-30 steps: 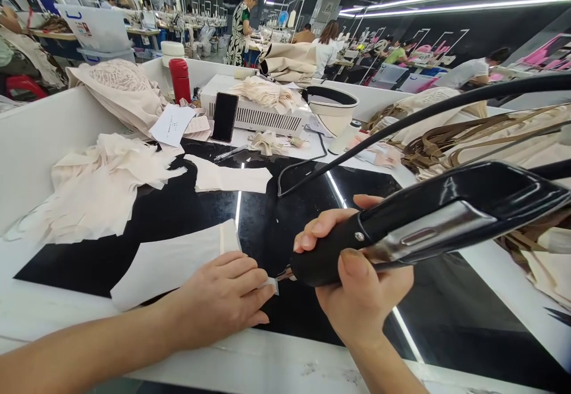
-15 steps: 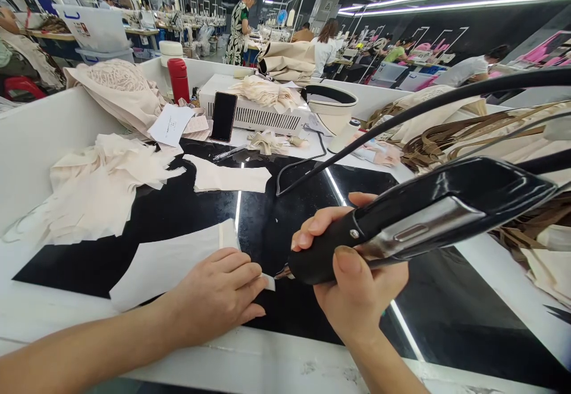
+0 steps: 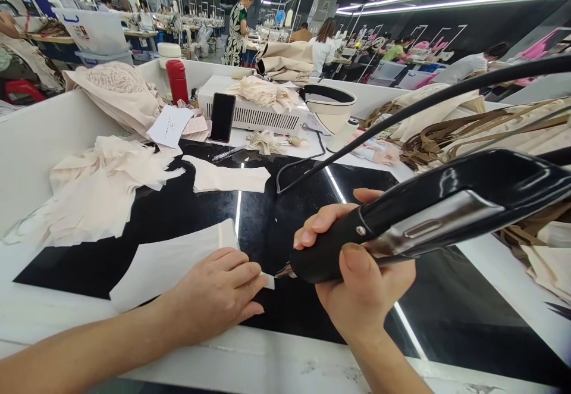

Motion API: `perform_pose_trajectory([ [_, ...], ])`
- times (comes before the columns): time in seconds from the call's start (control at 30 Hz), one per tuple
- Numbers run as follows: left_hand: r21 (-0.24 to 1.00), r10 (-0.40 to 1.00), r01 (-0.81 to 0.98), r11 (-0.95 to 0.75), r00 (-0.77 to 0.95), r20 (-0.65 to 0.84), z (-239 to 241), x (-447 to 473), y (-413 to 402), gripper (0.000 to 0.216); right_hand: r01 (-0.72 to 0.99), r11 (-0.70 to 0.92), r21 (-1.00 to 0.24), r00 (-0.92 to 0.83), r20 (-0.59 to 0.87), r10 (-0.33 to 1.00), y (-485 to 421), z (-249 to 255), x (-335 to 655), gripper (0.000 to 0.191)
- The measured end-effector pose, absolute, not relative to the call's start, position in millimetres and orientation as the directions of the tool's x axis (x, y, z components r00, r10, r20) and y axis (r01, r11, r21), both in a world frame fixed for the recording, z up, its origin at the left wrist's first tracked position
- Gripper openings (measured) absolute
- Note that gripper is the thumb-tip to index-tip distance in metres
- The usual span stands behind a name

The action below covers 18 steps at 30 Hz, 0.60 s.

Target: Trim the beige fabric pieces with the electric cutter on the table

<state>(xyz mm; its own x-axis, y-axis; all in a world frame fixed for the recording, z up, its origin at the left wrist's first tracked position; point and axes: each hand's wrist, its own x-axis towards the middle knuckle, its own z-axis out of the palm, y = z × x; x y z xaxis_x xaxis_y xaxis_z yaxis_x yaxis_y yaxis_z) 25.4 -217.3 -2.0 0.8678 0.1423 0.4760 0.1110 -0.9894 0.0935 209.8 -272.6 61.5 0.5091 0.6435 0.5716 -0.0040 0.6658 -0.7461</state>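
Note:
My left hand (image 3: 225,287) lies palm down on a white fabric piece (image 3: 172,263) spread on a black glossy board, its fingers stretched over the right end and the thumb apart. Just beyond the fingertips a small white strip end (image 3: 269,281) sticks out; its link to the larger piece is hidden under the hand. Wrapped in my right hand (image 3: 361,287) is a thick black corded hand tool (image 3: 401,221) with a metal lever along its side. Its narrow metal tip (image 3: 285,272) points left at the strip end; whether they touch I cannot tell.
A cream fabric stack (image 3: 229,178) lies behind, with a loose fabric heap (image 3: 98,185) left. The tool's black cable (image 3: 383,127) arches across the right side. A phone (image 3: 222,117), red bottle (image 3: 177,81) and white vented box (image 3: 250,111) stand at the back. Other people work beyond.
My right hand and the rear of the tool have shifted slightly to the right, while the tip stays near the strip end. My left hand and the fabric look unmoved.

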Motion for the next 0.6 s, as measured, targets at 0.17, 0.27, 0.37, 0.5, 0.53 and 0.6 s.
perform_pose_trajectory([
  [0.17, 0.096, 0.144, 0.111, -0.989, 0.864, 0.483, -0.7, 25.4, -218.1, 0.03, -0.021, 0.662, -0.749, 0.509, 0.562, 0.652, -272.6, 62.4, 207.9, 0.043],
  [0.27, 0.097, 0.146, 0.113, -0.989, 0.867, 0.477, -0.8, 25.5, -218.2, 0.03, -0.032, 0.655, -0.755, 0.49, 0.559, 0.669, -272.6, 59.8, 207.0, 0.043],
  [0.37, 0.103, 0.144, 0.108, -0.989, 0.871, 0.47, -1.4, 25.3, -217.8, 0.031, -0.03, 0.664, -0.747, 0.491, 0.568, 0.661, -272.6, 58.3, 207.5, 0.043],
  [0.5, 0.113, 0.144, 0.102, -0.988, 0.87, 0.472, -1.6, 24.9, -217.1, 0.031, -0.011, 0.665, -0.746, 0.502, 0.571, 0.649, -273.0, 59.4, 209.9, 0.043],
  [0.53, 0.113, 0.143, 0.101, -0.988, 0.869, 0.474, -1.6, 24.8, -217.1, 0.031, -0.003, 0.664, -0.748, 0.504, 0.572, 0.647, -273.1, 59.9, 210.4, 0.043],
  [0.6, 0.113, 0.14, 0.097, -0.989, 0.867, 0.479, -1.8, 24.6, -217.3, 0.031, 0.015, 0.664, -0.748, 0.504, 0.579, 0.641, -273.4, 60.5, 210.9, 0.043],
])
